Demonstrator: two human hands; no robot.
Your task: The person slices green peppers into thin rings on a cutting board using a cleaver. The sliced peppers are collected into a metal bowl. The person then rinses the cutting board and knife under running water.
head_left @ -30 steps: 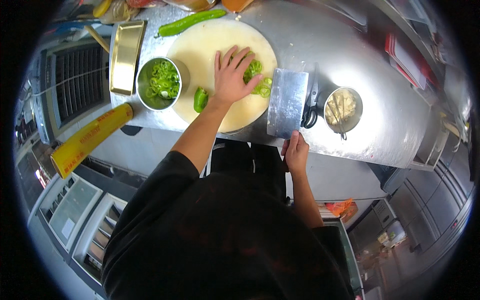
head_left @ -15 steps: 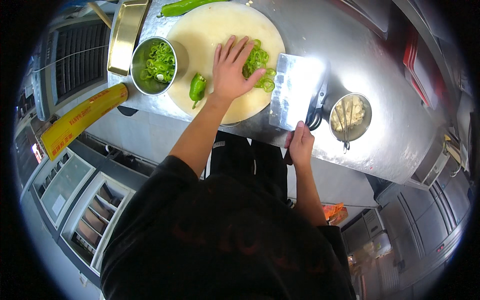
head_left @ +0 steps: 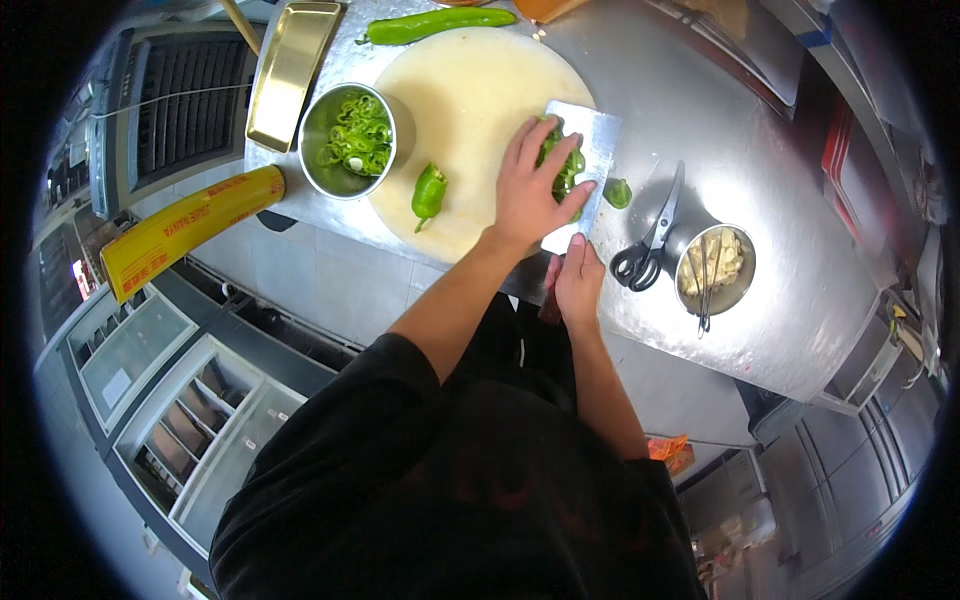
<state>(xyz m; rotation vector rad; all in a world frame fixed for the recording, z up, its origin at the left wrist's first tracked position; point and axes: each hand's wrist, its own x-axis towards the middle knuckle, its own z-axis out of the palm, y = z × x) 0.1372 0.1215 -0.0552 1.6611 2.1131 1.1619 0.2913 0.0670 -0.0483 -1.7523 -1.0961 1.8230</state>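
Observation:
My right hand (head_left: 577, 283) grips the dark wooden handle of a cleaver (head_left: 598, 135), its broad blade lying flat over the right edge of a round cutting board (head_left: 470, 100). Sliced green pepper (head_left: 566, 165) lies on the blade. Over these slices rests my left hand (head_left: 528, 195), fingers spread, partly hiding them. A cut pepper piece with its stem (head_left: 429, 195) sits on the board to the left. Beside the board stands a steel pot (head_left: 309, 140) holding pepper rings. A small green pepper piece (head_left: 619, 193) is on the steel counter just right of the blade.
Black-handled scissors (head_left: 655, 240) lie to the right, against a steel pot (head_left: 690, 295) with pale chunks and tongs. A long green pepper (head_left: 440, 24) lies beyond the board. At far left are a gold-coloured tray (head_left: 290, 75) and a yellow printed packet (head_left: 195, 230).
The cleaver has moved left onto the board's edge, under the pepper slices. My left hand has shifted right with the slices. The scissors are now uncovered.

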